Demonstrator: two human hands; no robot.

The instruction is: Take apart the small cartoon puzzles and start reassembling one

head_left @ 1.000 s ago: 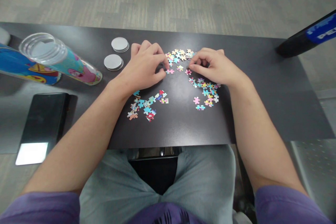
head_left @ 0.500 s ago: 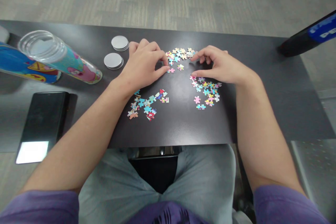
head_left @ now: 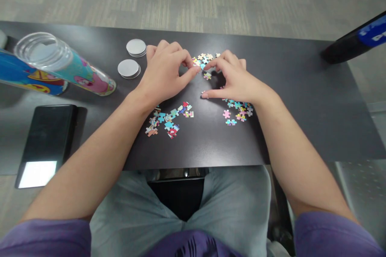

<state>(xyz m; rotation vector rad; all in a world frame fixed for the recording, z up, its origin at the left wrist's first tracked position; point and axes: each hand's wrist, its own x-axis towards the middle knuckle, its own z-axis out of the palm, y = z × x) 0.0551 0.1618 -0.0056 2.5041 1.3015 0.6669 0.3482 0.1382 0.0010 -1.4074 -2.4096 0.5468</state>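
Observation:
Colourful puzzle pieces lie in three groups on the dark table. My left hand [head_left: 169, 70] is beside the far group [head_left: 206, 57], its thumb and index finger pinched together at the near left edge; what they hold, if anything, is too small to tell. My right hand [head_left: 233, 78] reaches over from the right with thumb and index finger spread apart. Between the hands lies a single yellow-green piece [head_left: 207, 76]. Part of the right group [head_left: 238, 106] is hidden under my right hand. The left group [head_left: 169, 118] lies nearer, below my left hand.
Two stacks of white discs [head_left: 136, 47] [head_left: 128, 68] sit left of my left hand. Further left are a clear cartoon-print tube [head_left: 87, 74], a blue tube [head_left: 30, 76] and a black phone [head_left: 48, 132]. A dark bottle with a blue label [head_left: 346, 48] stands at the far right.
My right hand has moved left, toward my left hand and over the middle. The left thumb and index finger have moved slightly right and away from me. The pink piece near the left thumb is out of sight.

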